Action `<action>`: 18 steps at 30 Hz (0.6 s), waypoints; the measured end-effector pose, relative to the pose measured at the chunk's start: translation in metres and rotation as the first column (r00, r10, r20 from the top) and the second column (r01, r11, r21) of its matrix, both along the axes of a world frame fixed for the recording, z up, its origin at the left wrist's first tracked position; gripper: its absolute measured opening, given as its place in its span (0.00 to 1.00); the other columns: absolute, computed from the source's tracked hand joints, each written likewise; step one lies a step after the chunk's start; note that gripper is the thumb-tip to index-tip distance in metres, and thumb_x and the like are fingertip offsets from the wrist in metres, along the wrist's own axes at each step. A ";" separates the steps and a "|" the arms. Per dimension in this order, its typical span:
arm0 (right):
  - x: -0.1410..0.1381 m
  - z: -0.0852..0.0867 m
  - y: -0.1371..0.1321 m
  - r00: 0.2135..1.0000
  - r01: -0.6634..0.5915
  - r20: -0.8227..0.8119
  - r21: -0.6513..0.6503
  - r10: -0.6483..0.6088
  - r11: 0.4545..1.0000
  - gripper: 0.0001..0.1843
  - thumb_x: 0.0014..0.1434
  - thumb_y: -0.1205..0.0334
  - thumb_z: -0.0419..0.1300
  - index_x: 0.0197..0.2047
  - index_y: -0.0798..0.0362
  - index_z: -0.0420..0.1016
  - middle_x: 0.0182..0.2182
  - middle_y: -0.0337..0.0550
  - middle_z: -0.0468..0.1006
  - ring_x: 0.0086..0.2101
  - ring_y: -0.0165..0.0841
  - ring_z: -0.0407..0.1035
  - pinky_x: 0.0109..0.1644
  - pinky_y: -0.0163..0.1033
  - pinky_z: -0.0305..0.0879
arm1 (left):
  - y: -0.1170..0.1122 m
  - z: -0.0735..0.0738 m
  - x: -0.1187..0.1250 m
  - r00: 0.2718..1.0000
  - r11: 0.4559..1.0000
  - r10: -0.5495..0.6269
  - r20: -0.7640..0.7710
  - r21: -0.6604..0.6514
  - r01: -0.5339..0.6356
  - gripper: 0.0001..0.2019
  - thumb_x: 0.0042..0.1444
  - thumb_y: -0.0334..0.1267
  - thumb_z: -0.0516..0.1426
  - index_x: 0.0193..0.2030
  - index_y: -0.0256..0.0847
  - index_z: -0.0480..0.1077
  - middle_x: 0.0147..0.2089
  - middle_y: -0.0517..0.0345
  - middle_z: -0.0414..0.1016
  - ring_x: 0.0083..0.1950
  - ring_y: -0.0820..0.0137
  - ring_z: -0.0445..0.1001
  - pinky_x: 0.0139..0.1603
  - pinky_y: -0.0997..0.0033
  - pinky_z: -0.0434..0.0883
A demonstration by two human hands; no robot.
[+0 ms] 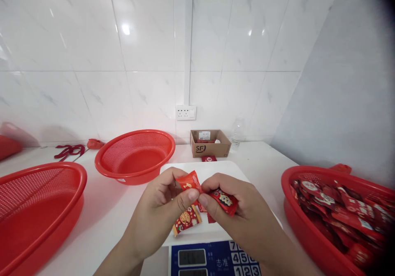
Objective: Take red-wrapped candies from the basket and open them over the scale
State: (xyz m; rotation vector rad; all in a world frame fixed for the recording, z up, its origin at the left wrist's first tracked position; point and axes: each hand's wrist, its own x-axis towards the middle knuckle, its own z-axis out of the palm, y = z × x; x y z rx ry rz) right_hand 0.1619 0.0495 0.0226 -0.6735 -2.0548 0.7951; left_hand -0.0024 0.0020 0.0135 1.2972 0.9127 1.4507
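Above the white weighing pan [216, 169] of a scale, both my hands are closed with their fingertips close together. My left hand [162, 210] pinches an orange-red candy packet [189, 181] between thumb and fingers. Below that thumb is a red candy packet with gold ends [187, 219]; whether the hand holds it too I cannot tell. In my right hand [240, 206] is a red candy packet with a cartoon face [224, 200], while its thumb and forefinger meet at the orange-red packet's edge. More red wrapping shows between the hands, partly hidden. The scale's blue panel [219, 263] lies nearest me.
Red packets fill a red basket [288, 181] on the right. Two other red baskets, one behind [135, 177] and one at the left [61, 226], show bare bottoms. By the wall stand a cardboard box [212, 149] and a clear bottle [237, 132]; a dark red ribbon [70, 150] lies left.
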 end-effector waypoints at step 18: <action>0.003 0.004 -0.007 0.998 -0.065 -0.003 0.070 0.066 0.995 0.08 0.63 0.65 0.57 0.31 0.51 0.71 0.26 0.34 0.75 0.25 0.27 0.66 0.29 0.31 0.62 | -0.006 -0.006 0.003 0.999 0.998 -0.006 -0.044 0.066 0.008 0.09 0.60 0.42 0.61 0.31 0.43 0.72 0.30 0.60 0.70 0.32 0.70 0.65 0.33 0.71 0.62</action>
